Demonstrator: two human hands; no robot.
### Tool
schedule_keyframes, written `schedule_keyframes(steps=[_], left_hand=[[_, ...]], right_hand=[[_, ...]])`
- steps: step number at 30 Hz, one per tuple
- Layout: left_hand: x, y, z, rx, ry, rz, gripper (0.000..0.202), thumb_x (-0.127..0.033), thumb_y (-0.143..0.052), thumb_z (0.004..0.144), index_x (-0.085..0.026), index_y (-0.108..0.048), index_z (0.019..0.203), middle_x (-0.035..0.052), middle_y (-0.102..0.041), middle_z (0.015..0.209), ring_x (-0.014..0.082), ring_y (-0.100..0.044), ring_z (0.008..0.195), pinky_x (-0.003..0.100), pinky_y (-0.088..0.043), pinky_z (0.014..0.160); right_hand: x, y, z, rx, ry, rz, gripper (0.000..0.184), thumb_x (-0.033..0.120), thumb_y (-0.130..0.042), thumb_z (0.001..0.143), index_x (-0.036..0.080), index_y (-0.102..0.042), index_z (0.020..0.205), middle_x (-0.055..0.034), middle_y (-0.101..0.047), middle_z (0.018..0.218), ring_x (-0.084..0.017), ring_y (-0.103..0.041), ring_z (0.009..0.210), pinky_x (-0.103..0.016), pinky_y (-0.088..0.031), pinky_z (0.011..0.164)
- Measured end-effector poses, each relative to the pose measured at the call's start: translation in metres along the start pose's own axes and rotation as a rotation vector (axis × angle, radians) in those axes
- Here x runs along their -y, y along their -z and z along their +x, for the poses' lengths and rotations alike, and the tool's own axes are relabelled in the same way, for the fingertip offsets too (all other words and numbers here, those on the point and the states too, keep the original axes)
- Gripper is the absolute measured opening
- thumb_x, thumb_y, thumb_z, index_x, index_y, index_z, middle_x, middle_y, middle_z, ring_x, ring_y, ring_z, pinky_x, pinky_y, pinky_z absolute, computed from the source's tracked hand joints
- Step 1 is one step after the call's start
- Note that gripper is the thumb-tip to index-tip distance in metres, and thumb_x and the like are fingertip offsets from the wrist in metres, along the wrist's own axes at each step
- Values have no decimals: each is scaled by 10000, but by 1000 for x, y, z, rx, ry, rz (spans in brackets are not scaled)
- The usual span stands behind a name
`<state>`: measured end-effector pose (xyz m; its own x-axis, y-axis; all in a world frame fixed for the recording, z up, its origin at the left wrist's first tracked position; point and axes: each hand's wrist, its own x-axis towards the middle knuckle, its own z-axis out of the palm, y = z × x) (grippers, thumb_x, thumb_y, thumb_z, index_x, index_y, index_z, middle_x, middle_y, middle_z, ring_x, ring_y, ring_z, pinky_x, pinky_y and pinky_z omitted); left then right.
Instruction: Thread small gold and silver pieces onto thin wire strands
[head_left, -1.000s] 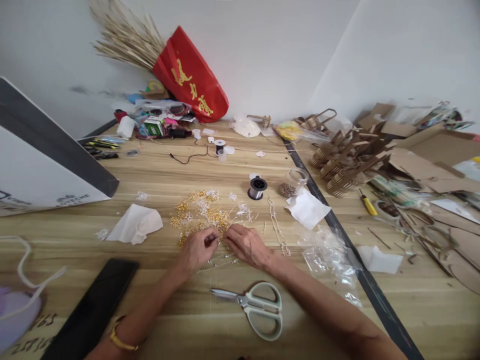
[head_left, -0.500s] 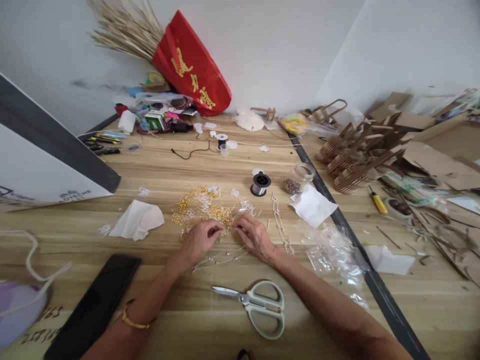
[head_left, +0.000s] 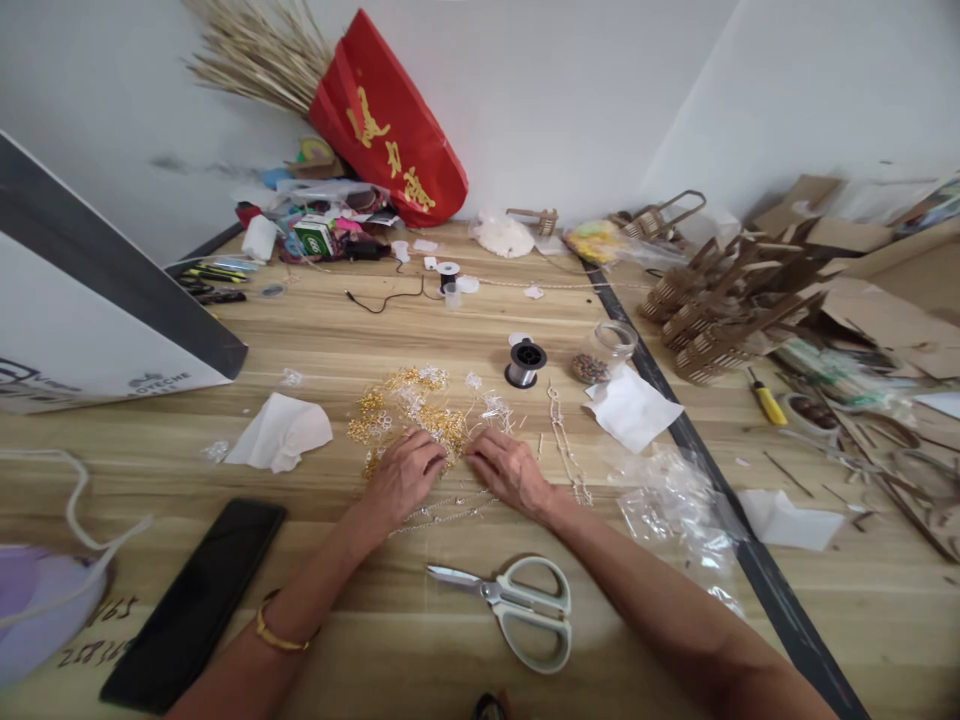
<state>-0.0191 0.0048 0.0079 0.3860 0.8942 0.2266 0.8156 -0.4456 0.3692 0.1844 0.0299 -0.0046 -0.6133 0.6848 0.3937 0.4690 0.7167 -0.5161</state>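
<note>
My left hand rests at the near edge of a pile of small gold and silver findings, its fingertips pressed together and turned down. Just to its right, my right hand is closed in a pinch, facing the left one across a small gap. Whatever lies between the fingertips is too small to make out. A thin beaded chain runs on the table below both hands. Another pale chain lies to the right. White-handled scissors lie nearer me, and a spool of wire stands beyond the right hand.
A glass jar of beads lies tipped beside a white paper. Clear plastic bags spread on the right. At left are a crumpled tissue, a black phone and a white box. Small wooden baskets stand far right.
My left hand has rolled over, so its back now faces up and its fingers point down. My right hand stays in nearly the same place. The view has shifted slightly.
</note>
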Motion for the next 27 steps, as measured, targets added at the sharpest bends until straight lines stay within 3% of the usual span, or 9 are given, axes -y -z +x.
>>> schedule_keyframes(steps=[27], left_hand=[[-4, -2, 4, 7, -24, 25, 187, -196, -496, 887, -177, -651, 785, 43, -608, 798, 198, -523, 828, 345, -409, 792]], right_hand=[[0, -3, -2, -7, 27, -21, 183, 245, -410, 954, 170, -576, 935, -74, -588, 885, -160, -552, 775, -274, -452, 705]])
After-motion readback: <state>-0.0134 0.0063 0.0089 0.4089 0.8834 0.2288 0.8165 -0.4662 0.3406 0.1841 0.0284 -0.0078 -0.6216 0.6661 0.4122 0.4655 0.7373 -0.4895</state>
